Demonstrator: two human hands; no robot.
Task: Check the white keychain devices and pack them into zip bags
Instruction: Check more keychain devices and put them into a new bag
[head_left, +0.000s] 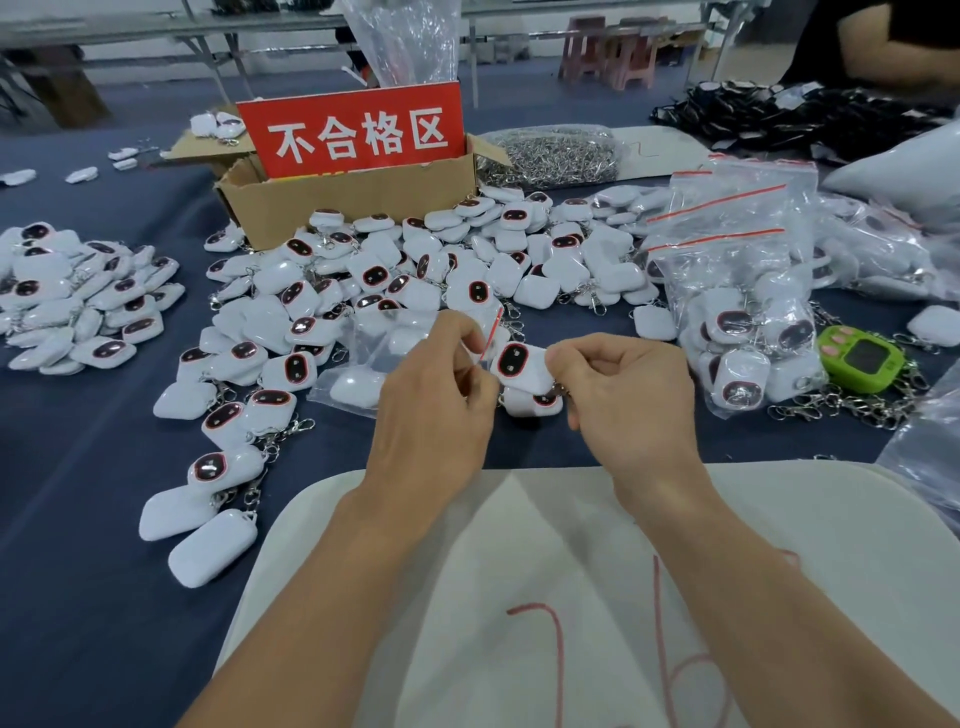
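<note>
My left hand (441, 400) pinches the red-striped mouth of a clear zip bag (374, 358) that lies over the pile and holds white devices. My right hand (628, 400) grips a white keychain device (519, 364) with a dark oval face, right at the bag's mouth; its clip is hidden under my fingers. Another device (535, 402) lies just below it. A big heap of loose white devices (415, 270) covers the blue table (93, 519) ahead. A smaller heap (78, 296) sits at the far left.
A cardboard box (353, 202) with a red sign (356, 132) stands behind the heap. Filled zip bags (743, 291) pile at the right beside a green timer (862, 364). Loose metal clips (550, 156) lie behind. A white cloth (493, 597) covers my lap. Another person's arm (904, 57) is at the far right.
</note>
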